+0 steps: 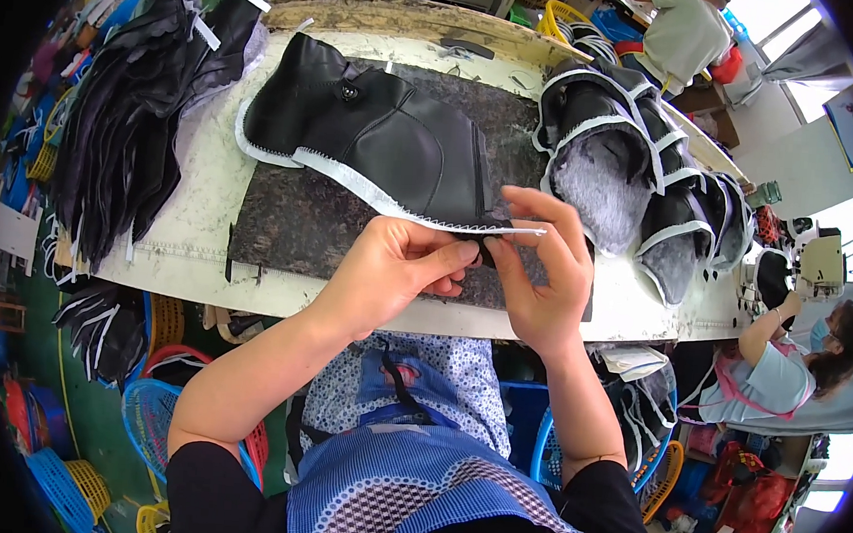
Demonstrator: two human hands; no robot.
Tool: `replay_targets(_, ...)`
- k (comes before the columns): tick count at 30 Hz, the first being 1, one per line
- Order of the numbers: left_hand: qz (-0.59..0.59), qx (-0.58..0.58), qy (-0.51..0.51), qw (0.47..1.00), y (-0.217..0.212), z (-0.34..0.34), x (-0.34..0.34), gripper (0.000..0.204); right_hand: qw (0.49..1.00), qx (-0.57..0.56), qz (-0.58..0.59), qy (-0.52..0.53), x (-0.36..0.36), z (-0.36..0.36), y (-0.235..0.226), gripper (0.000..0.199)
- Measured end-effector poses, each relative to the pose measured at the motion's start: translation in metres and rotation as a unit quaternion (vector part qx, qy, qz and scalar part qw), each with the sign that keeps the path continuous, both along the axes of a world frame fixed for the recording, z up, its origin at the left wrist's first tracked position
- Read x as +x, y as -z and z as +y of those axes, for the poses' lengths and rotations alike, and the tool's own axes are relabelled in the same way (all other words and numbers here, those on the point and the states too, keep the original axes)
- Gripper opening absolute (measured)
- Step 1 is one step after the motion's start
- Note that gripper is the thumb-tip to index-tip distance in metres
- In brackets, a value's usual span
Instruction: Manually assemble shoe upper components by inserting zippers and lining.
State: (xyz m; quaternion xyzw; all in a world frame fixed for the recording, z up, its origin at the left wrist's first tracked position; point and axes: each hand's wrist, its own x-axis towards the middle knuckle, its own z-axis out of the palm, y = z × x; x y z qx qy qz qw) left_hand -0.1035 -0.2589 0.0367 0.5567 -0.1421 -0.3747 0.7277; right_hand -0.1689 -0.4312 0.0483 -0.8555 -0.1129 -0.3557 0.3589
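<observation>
A black leather boot upper [386, 132] lies on its side on a dark worn board [283, 214], its lower edge bordered by a white stitched strip. My left hand [397, 265] is closed on that near edge, thumb and fingers pinching the black material just under the strip. Right beside it, my right hand [543, 274] pinches the same edge between thumb and a fingertip, the other fingers raised and curved. The strip's loose white end sticks out past the upper, in front of my right fingers. What lies between the fingertips is partly hidden.
A tall pile of black uppers [128, 121] stands at the left of the pale table [204, 224]. Several fur-lined uppers [603, 180] are heaped at the right. Baskets, including a blue one [148, 421], stand below the table. Two people work beyond, one near a sewing machine [819, 266].
</observation>
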Motion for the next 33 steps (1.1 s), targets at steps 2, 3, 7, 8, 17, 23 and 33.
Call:
replay_targets(2,0.004,-0.002,-0.003,1.000,-0.001,0.002,-0.001,0.018,0.999,0.019,0.027,-0.024,0.001,-0.003,0.002,0.015)
replay_targets(3,0.008,-0.003,-0.007,1.000,-0.002,0.003,-0.002,0.018,0.997,0.039,0.054,-0.050,0.002,-0.004,0.003,0.014)
replay_targets(7,0.013,-0.003,-0.034,0.999,0.005,0.000,-0.006,0.022,0.995,0.061,0.064,-0.046,0.001,0.001,0.004,0.013)
replay_targets(8,-0.013,-0.007,-0.028,0.999,0.011,-0.001,-0.005,0.022,0.990,0.096,0.090,-0.047,-0.002,0.002,0.006,0.013)
replay_targets(17,-0.179,-0.188,-0.083,0.962,-0.041,0.008,0.013,0.014,0.917,0.358,0.111,-0.137,0.003,-0.001,-0.011,0.022)
replay_targets(23,-0.470,-0.247,-0.117,0.839,-0.181,0.037,0.073,0.025,0.925,0.298,0.212,-0.106,0.062,0.007,0.023,0.100)
replay_targets(33,-0.463,-0.223,-0.437,0.738,-0.178,0.073,0.083,0.014,0.633,0.644,0.349,-0.250,0.060,0.056,0.004,0.034)
